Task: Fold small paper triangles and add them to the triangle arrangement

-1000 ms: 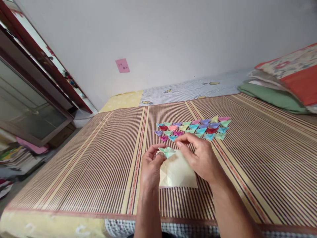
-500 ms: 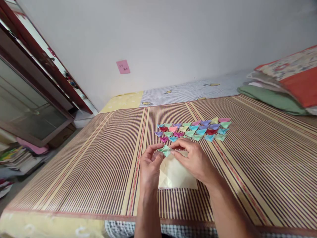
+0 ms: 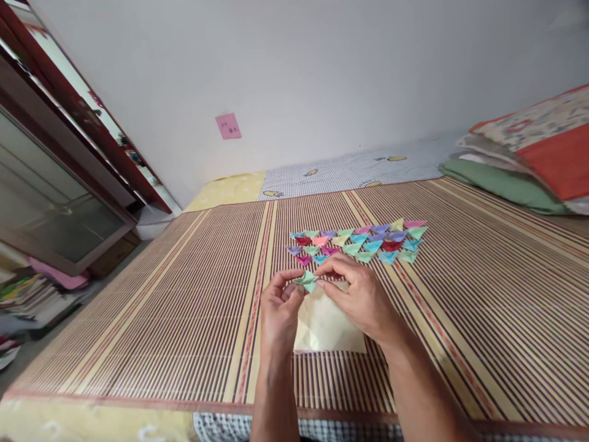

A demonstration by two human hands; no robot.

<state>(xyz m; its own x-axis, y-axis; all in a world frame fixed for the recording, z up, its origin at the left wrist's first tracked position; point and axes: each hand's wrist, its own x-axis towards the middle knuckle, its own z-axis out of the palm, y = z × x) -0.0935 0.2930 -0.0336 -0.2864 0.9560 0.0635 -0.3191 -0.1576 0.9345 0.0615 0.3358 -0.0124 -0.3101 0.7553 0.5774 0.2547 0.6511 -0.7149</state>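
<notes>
Both forearms reaching forward from the near edge, converging over the striped bamboo mat (image 3: 184,294). Left hand (image 3: 279,307) raised on its wrist, palm turned inward, thumb and forefinger closed in a pinch on the left end of a small folded green paper piece (image 3: 307,280). Right hand (image 3: 361,293) lying lower, back uppermost, fingers curled, fingertips nipping the same piece at its right end. Green piece held just above the far edge of a pale yellow paper sheet (image 3: 324,325) lying flat on the mat beneath both hands. Long axis of the piece running left to right between the two pinches; lower point directed toward the wearer. Exact fold shape too small to tell. Beyond the hands, near but apart, rows of coloured folded paper triangles (image 3: 363,242) laid on the mat. Stacked bedding (image 3: 529,159) at far right; pink note (image 3: 227,126) on the wall.
</notes>
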